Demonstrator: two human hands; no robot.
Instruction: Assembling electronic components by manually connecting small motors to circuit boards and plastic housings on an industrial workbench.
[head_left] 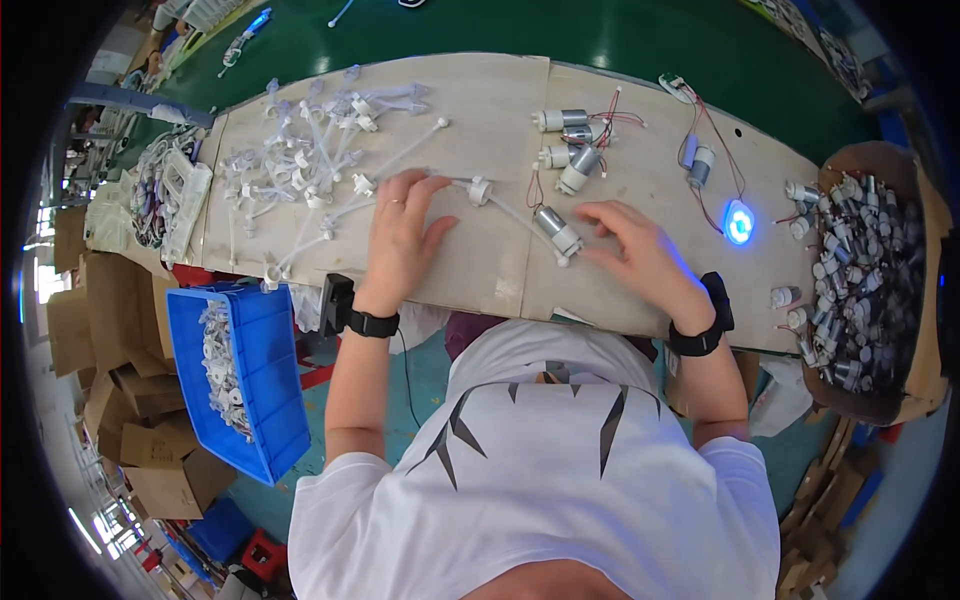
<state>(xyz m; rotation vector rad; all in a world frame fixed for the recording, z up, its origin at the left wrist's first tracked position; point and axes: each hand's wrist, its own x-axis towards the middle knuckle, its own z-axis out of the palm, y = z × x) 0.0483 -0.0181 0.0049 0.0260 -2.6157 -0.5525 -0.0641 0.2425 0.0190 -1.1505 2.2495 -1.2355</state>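
Observation:
My left hand (402, 238) is over the board, palm down, fingers curved and thumb apart. Its fingertips come close to one end of a white plastic tube fitting (480, 190); whether they touch it I cannot tell. From that fitting a thin translucent tube slants down to the right, its tip beside a small silver motor (557, 232) with red wires. My right hand (640, 252) is just right of this motor, thumb and fingers apart, holding nothing. Farther back, several more motors (580, 168) lie in a group. Many white tube fittings (310, 165) are heaped on the left.
A wired ring light (738, 222) glows blue, joined to a motor (702, 166). At the right, a cardboard box (925, 300) holds many motors. A blue bin (275, 380) with white parts stands below the board's left edge. A green table surface (480, 30) lies beyond.

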